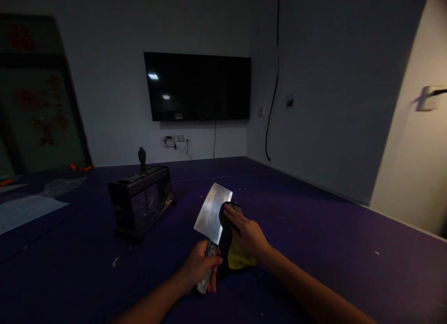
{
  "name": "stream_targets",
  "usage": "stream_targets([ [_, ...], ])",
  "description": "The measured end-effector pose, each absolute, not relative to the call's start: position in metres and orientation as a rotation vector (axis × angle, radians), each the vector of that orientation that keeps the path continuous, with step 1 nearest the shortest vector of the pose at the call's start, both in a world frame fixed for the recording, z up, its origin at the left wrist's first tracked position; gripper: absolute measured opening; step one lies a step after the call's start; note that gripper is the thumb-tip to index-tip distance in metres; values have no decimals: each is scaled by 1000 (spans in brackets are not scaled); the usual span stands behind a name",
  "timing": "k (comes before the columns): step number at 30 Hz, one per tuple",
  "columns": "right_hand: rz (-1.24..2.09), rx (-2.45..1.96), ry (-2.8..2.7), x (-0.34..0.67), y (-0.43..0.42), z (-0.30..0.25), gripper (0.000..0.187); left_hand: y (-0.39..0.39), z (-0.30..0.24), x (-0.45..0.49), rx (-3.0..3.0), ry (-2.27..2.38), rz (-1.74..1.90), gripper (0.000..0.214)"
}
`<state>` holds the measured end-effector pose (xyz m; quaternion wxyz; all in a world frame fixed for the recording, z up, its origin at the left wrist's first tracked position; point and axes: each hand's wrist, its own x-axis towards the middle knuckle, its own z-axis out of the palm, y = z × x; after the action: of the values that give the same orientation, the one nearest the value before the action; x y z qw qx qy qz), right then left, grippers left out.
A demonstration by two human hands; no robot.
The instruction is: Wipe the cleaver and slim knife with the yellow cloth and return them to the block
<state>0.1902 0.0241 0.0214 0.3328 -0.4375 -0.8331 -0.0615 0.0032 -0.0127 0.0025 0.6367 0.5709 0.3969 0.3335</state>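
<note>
My left hand (202, 266) is wrapped round the handle of a cleaver (212, 212), whose broad metal blade tilts up and away from me. On the blade's right side, my right hand (246, 231) presses a dark cloth with a yellow side (239, 256) against the metal near the edge. The fingers of that hand lie together over the dark part, and the yellow part hangs below the palm. What lies under the fingers, within the cloth, is hidden.
Left of the cleaver, a black box-shaped case with clear sides (150, 203) stands on the purple surface (314, 231), a dark vase-shaped object (141, 158) above it. Printed sheets (28, 212) lie at far left. A television (199, 86) hangs on the back wall.
</note>
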Motion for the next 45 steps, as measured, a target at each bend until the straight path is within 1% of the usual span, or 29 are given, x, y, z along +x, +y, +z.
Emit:
stream_targets([
  [9, -99, -1101, -2208, 188, 20, 24, 66, -16, 8, 3, 1273, 931, 779, 30],
  [16, -85, -1050, -2250, 187, 16, 26, 68, -15, 7, 3, 1260, 918, 792, 31],
  [26, -85, -974, -2289, 179, 5, 30, 57, -14, 9, 4, 1241, 927, 805, 28],
  [32, -91, -906, -2295, 177, -1, 32, 47, -13, 5, 2, 1239, 940, 817, 28],
  [38, -202, -903, -2302, 177, 1, 35, 41, -12, 6, 2, 1222, 952, 809, 27],
  [42, -293, -973, -2312, 178, 7, 35, 44, -10, 6, 1, 1202, 886, 813, 26],
  [45, -286, -1049, -2307, 180, 11, 31, 52, -9, 6, 2, 1209, 872, 807, 26],
])
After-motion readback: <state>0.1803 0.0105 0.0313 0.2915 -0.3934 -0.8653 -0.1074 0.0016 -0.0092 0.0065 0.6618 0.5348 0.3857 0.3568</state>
